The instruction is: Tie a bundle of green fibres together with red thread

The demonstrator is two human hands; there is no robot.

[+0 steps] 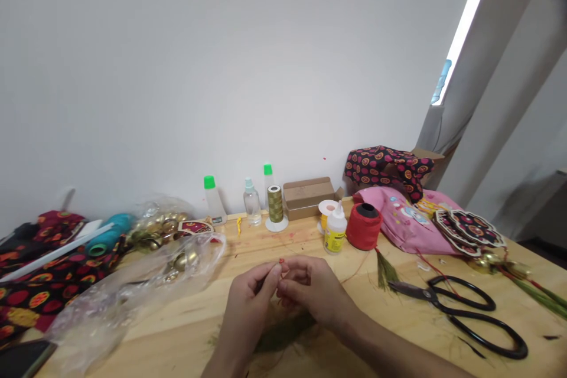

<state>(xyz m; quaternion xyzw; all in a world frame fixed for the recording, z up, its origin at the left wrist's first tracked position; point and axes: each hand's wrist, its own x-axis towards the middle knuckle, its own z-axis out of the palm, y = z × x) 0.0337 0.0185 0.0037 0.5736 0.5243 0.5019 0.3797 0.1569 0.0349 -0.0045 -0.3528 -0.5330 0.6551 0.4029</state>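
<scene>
My left hand (248, 302) and my right hand (316, 290) meet over the front middle of the table, fingertips almost touching. Both are closed in a pinch on a thin red cord (282, 261), a bit of which pokes up between the fingers. Below them lies a bundle of dark green tassel threads (286, 332), partly covered by the hands and wrists. How the cord joins the tassel is hidden. Right of my right hand, black-handled scissors (432, 295) lie with their blades towards a smaller green tassel (386, 269).
At the back stand a green thread spool (275, 207), a glue bottle (335, 230), a red thread cone (364, 227) and a cardboard box (308, 198). A plastic bag with gold bells (186, 260) and patterned cloth (26, 295) lie left. Embroidered pieces (476, 227) lie right.
</scene>
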